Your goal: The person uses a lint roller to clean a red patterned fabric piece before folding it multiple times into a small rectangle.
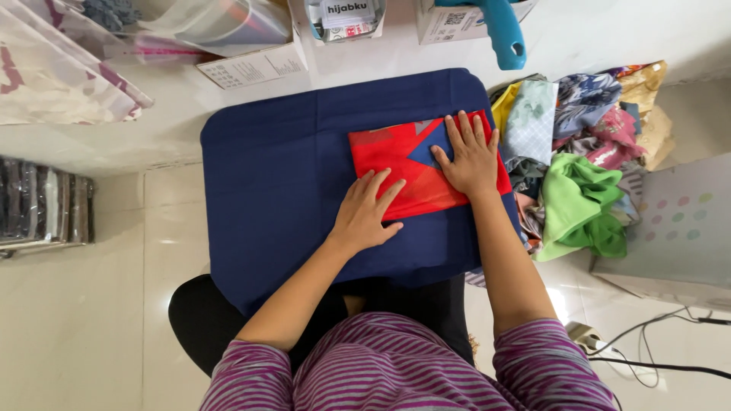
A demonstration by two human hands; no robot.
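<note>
My left hand (364, 215) and right hand (470, 155) lay flat, fingers open, on the soft, light, slippery cloth (403, 171); I'd pinch its folded edge.

We see a shiny pale tiled floor (91, 304), a heap of colourful crumpled cloths (586, 144) by our side, white cardboard boxes (255, 65) ahead, black cables (662, 342), soft daylight glare.

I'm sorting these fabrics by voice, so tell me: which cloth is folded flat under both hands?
The red cloth with the blue triangle, lying on the navy board. The left hand and right hand press it flat; the others sit crumpled in the pile beside it.
</note>
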